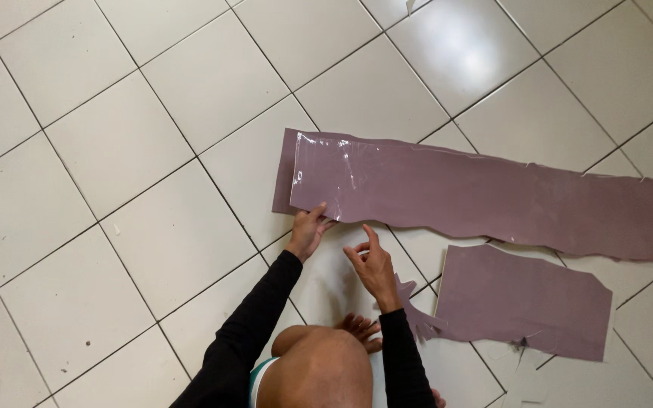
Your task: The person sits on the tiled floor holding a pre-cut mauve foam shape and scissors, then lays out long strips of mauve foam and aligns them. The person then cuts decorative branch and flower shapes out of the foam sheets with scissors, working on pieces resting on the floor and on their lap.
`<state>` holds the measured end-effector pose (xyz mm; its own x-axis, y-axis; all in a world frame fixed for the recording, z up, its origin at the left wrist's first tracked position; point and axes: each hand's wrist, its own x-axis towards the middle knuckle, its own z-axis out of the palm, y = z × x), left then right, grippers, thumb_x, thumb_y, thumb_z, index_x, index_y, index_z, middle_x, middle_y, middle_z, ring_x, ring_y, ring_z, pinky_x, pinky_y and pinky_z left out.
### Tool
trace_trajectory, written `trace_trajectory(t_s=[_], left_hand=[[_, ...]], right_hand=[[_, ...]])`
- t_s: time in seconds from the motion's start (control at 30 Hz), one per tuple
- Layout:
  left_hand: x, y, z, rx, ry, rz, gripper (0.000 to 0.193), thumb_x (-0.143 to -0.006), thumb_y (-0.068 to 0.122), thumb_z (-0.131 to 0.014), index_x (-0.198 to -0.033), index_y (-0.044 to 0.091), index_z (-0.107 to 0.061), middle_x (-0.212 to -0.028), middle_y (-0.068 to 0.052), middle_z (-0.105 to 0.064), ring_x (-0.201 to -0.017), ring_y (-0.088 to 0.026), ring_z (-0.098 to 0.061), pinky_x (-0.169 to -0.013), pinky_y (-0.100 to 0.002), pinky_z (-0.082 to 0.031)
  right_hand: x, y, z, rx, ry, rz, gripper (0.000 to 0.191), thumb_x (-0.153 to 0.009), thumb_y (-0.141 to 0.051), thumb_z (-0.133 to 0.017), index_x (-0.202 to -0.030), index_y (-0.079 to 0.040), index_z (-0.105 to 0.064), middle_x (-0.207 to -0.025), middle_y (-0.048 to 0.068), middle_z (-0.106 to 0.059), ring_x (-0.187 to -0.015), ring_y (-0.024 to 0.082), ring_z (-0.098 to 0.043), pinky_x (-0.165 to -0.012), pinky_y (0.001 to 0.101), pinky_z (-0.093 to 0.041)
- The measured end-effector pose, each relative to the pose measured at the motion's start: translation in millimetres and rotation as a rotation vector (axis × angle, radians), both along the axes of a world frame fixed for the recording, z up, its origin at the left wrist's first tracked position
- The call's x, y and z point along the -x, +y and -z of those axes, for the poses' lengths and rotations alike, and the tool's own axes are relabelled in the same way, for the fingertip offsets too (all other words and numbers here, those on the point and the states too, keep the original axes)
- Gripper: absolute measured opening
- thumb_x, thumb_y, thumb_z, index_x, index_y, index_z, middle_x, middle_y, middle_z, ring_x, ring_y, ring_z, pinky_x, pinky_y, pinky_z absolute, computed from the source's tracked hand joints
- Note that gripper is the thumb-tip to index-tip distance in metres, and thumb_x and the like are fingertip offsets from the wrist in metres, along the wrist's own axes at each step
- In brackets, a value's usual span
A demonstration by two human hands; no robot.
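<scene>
**Hands at the edge of a long mauve sheet on a tiled floor**

A long, glossy mauve sheet of thin plastic-like material (493, 198) lies flat on the white tiled floor (153, 151), running from the middle of the view out past the right edge. Its left end is doubled: a clear, shiny film layer sits slightly offset over a matching mauve layer beneath, with wrinkles and glare near the corner. The lower edge is cut in an uneven, wavy line.

The left hand (308, 230), in a black long sleeve, rests at the sheet's lower left edge. Its fingers lie close together, with the fingertips touching the edge; whether they pinch a layer cannot be told from here.

The right hand (372, 264), also black-sleeved, is raised just below the same edge, apart from the sheet. Its fingers are loosely spread, the index finger pointing up toward the sheet, and it holds nothing.

A smaller mauve piece with rough-cut edges (519, 301) lies on the tiles to the right of the right hand, just below the long sheet and separate from it. A narrow, jagged mauve offcut (417, 317) sits against its left side, beside the right forearm.

The person's bare knee (323, 370) fills the bottom centre. No containers are in view.
</scene>
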<state>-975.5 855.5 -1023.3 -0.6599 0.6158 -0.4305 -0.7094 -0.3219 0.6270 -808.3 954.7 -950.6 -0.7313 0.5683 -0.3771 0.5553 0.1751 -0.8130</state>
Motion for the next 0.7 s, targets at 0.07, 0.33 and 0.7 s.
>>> trace_trajectory(t_s=[0.07, 0.33, 0.7], left_hand=[[1, 0, 4, -0.003, -0.013, -0.008, 0.030, -0.101, 0.012, -0.057, -0.128, -0.001, -0.053, -0.124, -0.013, -0.063, -0.116, -0.026, -0.062, -0.101, -0.054, -0.055], [2, -1, 16, 0.037, -0.016, -0.009, 0.032, -0.101, 0.013, -0.057, -0.130, 0.000, -0.052, -0.125, -0.013, -0.061, -0.115, -0.025, -0.063, -0.100, -0.053, -0.055], [2, -2, 20, 0.044, 0.001, -0.009, 0.036, -0.100, 0.014, -0.058, -0.132, 0.000, -0.051, -0.126, -0.014, -0.061, -0.115, -0.027, -0.063, -0.098, -0.053, -0.056]], right_hand=[[3, 1, -2, -0.012, -0.010, -0.010, 0.076, -0.089, -0.038, -0.074, -0.152, -0.010, -0.041, -0.095, 0.009, -0.075, -0.076, 0.018, -0.075, -0.069, 0.0355, -0.060], [3, -2, -7, -0.008, -0.043, -0.034, 0.075, -0.088, -0.040, -0.073, -0.150, -0.010, -0.043, -0.095, 0.010, -0.075, -0.075, 0.020, -0.075, -0.068, 0.0359, -0.060], [8, -2, -3, -0.009, -0.086, -0.044, 0.074, -0.088, -0.041, -0.073, -0.149, -0.010, -0.044, -0.094, 0.010, -0.076, -0.076, 0.020, -0.075, -0.068, 0.0364, -0.060]])
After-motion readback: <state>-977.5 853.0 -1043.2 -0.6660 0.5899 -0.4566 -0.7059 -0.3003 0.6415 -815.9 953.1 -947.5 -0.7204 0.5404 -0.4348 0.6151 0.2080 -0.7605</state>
